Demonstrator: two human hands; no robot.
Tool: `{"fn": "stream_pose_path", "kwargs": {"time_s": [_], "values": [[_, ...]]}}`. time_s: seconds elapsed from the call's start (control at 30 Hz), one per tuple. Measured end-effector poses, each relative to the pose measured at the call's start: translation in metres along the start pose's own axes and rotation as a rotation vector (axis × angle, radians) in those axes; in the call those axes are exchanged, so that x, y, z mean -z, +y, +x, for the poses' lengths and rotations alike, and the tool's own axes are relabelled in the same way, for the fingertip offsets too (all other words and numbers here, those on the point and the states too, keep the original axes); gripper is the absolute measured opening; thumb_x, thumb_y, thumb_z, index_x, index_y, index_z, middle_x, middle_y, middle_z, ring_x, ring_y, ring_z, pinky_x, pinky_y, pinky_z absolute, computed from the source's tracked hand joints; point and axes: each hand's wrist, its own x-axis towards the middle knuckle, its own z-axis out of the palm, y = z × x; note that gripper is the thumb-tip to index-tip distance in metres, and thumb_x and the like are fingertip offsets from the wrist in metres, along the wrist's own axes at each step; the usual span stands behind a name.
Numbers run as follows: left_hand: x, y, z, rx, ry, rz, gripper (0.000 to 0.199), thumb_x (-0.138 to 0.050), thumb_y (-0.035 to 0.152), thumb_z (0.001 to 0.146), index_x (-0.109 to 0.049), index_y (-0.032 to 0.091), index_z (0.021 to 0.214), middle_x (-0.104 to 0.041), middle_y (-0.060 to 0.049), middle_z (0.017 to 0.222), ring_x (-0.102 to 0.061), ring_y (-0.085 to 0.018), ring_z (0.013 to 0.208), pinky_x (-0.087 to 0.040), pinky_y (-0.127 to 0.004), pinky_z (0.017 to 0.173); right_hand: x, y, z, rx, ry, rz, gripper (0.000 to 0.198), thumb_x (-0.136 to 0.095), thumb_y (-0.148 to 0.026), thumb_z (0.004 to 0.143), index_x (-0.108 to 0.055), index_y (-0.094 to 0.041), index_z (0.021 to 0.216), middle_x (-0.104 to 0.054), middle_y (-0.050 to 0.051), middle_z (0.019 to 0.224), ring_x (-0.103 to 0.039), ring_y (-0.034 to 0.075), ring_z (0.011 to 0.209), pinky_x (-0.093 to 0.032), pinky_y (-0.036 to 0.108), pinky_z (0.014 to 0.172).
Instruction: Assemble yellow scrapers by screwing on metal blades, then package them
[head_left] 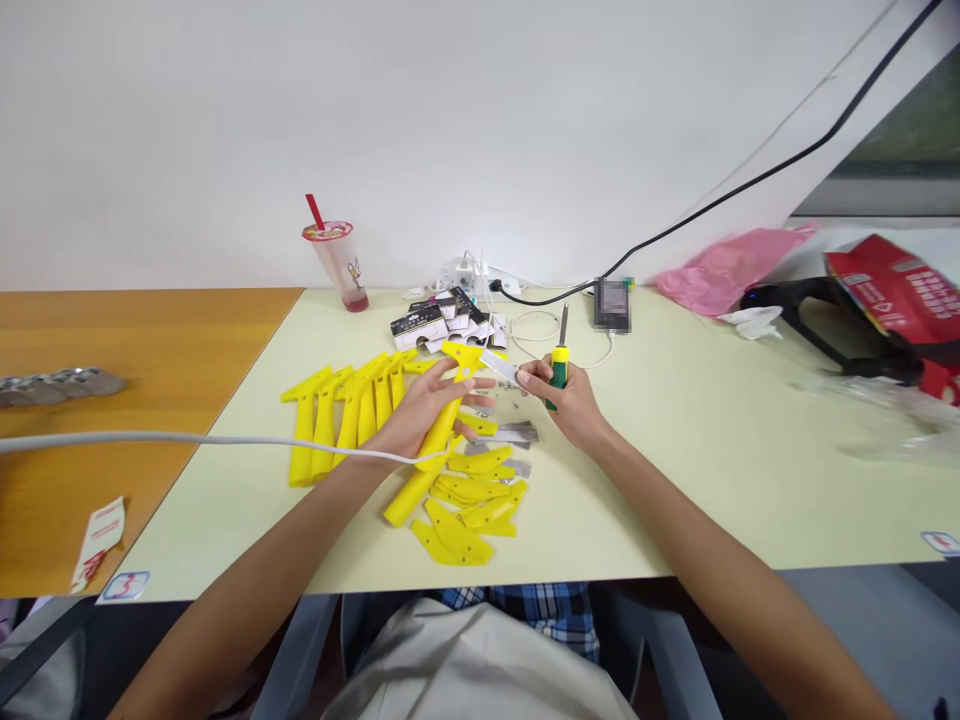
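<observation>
My left hand is closed around a yellow plastic scraper handle, tilted with its wide head away from me. In my right hand a screwdriver with a green and yellow grip stands tip up. The thumb and fingertips of that same hand pinch a flat metal blade, whose far end meets the head of the handle. Left of my left hand, several more yellow handles lie in a row. Loose yellow head plates are piled nearer me, beside metal blades. Small screws lie scattered between my hands.
Small black-and-white boxes are heaped at the back. A plastic cup with a red straw stands at the back left. Cables run past a small device. A pink bag and a red package lie at the right.
</observation>
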Motion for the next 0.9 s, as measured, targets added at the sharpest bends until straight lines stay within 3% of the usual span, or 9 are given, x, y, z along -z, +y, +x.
{"fn": "stream_pose_path", "kwargs": {"time_s": [0.07,0.23,0.43,0.57,0.7,0.9], "values": [[-0.002,0.0,-0.003,0.028,-0.064,0.013,0.05,-0.09,0.025,0.087,-0.065,0.021,0.13,-0.077,-0.02,0.135,-0.08,-0.035,0.114,-0.065,-0.029,0.052,-0.006,-0.002,-0.002,0.014,0.04,0.023,0.068,-0.1,-0.058,0.069,-0.04,-0.026,0.075,-0.067,0.0,0.088,-0.057,0.017,0.076,-0.052,0.037,0.08],[-0.001,-0.006,-0.003,0.037,-0.118,0.044,0.025,-0.089,0.023,0.086,-0.073,0.016,0.103,-0.075,-0.016,0.12,-0.078,-0.034,0.119,-0.068,-0.028,0.057,-0.01,-0.009,-0.005,0.026,0.122,0.124,0.067,-0.103,-0.052,0.066,-0.041,-0.026,0.074,-0.061,-0.002,0.084,-0.054,0.015,0.071,-0.051,0.037,0.075],[-0.001,0.0,-0.003,0.118,-0.059,-0.163,0.021,-0.081,0.031,0.099,-0.072,0.012,0.097,-0.074,-0.01,0.096,-0.069,-0.013,0.075,-0.059,-0.02,0.053,0.0,-0.011,0.002,-0.052,0.156,0.317,0.065,-0.108,-0.042,0.063,-0.046,-0.026,0.075,-0.054,-0.004,0.08,-0.058,0.015,0.073,-0.051,0.033,0.07],[-0.001,0.014,-0.008,0.175,-0.124,-0.434,0.027,-0.067,0.035,0.109,-0.064,0.016,0.089,-0.051,0.003,0.064,-0.053,-0.01,0.055,-0.044,-0.016,0.044,0.002,-0.012,0.002,-0.103,0.138,0.354,0.064,-0.108,-0.04,0.06,-0.048,-0.025,0.077,-0.058,-0.002,0.084,-0.064,0.017,0.082,-0.053,0.031,0.071],[0.009,0.02,-0.008,0.203,-0.148,-0.545,0.041,-0.05,0.031,0.115,-0.053,0.021,0.076,-0.025,0.007,0.046,-0.038,-0.012,0.044,-0.033,-0.016,0.04,-0.001,-0.013,0.0,-0.125,0.093,0.329,0.064,-0.108,-0.042,0.058,-0.049,-0.026,0.077,-0.061,-0.001,0.086,-0.068,0.02,0.091,-0.056,0.033,0.076],[0.021,0.013,-0.001,0.305,-0.303,-0.492,0.036,-0.055,0.028,0.11,-0.051,0.022,0.075,-0.027,0.006,0.044,-0.036,-0.014,0.041,-0.028,-0.017,0.037,-0.029,-0.021,-0.001,-0.068,0.016,0.282,0.068,-0.109,-0.046,0.057,-0.047,-0.027,0.076,-0.06,-0.003,0.08,-0.063,0.018,0.083,-0.061,0.04,0.091]]}}
